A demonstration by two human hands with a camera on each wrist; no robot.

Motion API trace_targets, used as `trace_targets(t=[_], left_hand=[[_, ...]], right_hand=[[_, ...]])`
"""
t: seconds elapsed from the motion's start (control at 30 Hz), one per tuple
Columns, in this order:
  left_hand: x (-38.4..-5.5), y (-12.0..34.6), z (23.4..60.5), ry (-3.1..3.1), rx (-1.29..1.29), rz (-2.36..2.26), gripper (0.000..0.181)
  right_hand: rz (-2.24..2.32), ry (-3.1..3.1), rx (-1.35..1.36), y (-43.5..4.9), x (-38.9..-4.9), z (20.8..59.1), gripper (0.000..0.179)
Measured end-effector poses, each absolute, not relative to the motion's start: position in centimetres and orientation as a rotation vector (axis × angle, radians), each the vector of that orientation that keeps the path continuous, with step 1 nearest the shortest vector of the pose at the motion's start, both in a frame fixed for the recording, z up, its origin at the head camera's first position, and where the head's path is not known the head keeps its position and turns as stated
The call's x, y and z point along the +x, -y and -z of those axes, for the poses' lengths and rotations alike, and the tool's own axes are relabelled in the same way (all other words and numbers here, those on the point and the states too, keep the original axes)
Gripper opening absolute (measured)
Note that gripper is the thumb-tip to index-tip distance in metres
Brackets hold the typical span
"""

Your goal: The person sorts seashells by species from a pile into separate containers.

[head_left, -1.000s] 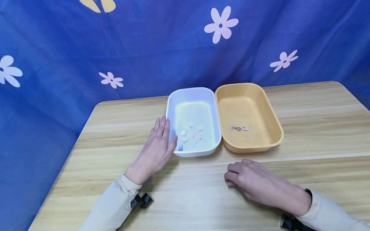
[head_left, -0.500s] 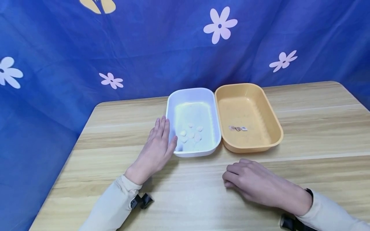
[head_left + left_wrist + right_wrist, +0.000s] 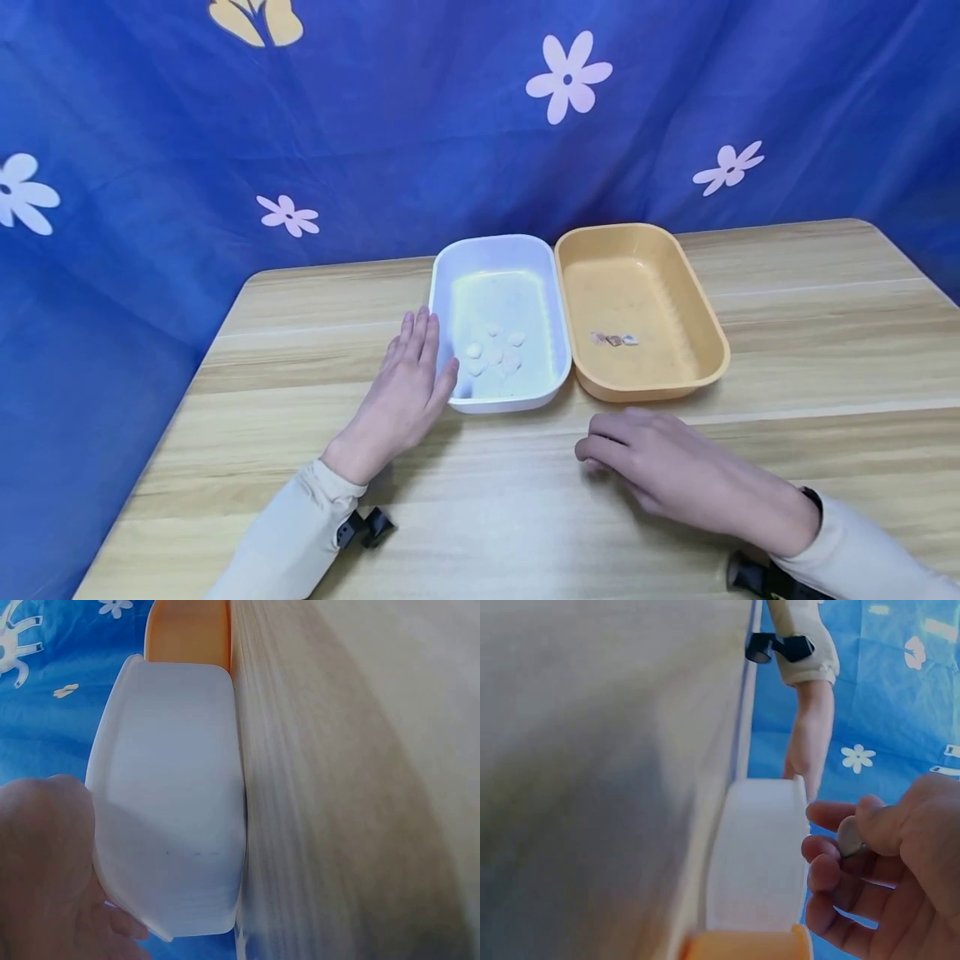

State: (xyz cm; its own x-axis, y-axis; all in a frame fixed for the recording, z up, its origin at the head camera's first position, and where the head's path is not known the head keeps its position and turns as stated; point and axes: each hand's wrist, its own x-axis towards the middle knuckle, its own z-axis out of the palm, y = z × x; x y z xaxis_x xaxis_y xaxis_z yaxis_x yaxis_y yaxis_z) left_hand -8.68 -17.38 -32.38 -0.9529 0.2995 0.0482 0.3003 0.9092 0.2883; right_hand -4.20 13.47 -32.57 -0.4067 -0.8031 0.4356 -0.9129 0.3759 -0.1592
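My left hand (image 3: 396, 392) lies with straight fingers along the left rim of a white plastic tray (image 3: 506, 406). Inside that tray are several small white shells (image 3: 473, 351). An orange tray (image 3: 637, 393) stands against its right side and holds a short row of three small shells (image 3: 614, 340), brownish and pale. In front of the orange tray is my right hand (image 3: 675, 475). The right wrist view shows its thumb and fingers pinching a small, smooth, pale shell (image 3: 849, 836); from the head camera, the hand hides this piece.
Both trays stand on a wood-grain table (image 3: 495, 517), near its back edge. Behind it hangs a blue curtain (image 3: 405, 125) with white flowers. A small black camera (image 3: 365, 528) sits on the left wrist, and another black camera (image 3: 765, 575) on the right.
The right hand has shifted slightly and its index finger reaches out a little further. My left hand keeps its place at the white tray. The whole head view has sunk slightly in the picture.
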Motion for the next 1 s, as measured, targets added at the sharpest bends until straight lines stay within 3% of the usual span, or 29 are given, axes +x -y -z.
trace_targets(t=[0.07, 0.23, 0.43, 0.53, 0.73, 0.87, 1.0], left_hand=[[-8.6, 17.4, 32.4, 3.067, -0.484, 0.461, 0.069], [-8.6, 17.5, 32.5, 3.067, -0.478, 0.465, 0.068], [-8.7, 17.5, 32.5, 3.061, -0.485, 0.466, 0.067], [-8.7, 17.5, 32.4, 3.060, -0.491, 0.460, 0.067], [-8.8, 17.4, 32.3, 3.060, -0.491, 0.460, 0.066], [-8.8, 17.4, 32.3, 3.059, -0.494, 0.469, 0.066], [-8.9, 17.4, 32.3, 3.068, -0.489, 0.474, 0.067]], right_hand=[[-0.558, 2.329, 1.498, -13.6, -4.4, 32.3, 0.010], [-0.631, 2.321, 1.425, -13.9, -4.6, 31.7, 0.038], [-0.665, 2.554, 1.394, -14.1, -4.3, 31.6, 0.008], [-0.681, 2.684, 1.426, -14.0, -4.1, 31.7, 0.013], [-0.745, 2.772, 1.487, -14.2, -3.2, 31.9, 0.005], [-0.832, 2.809, 1.555, -14.0, -2.3, 32.3, 0.024], [-0.778, 2.739, 1.596, -13.0, -2.0, 33.2, 0.026]])
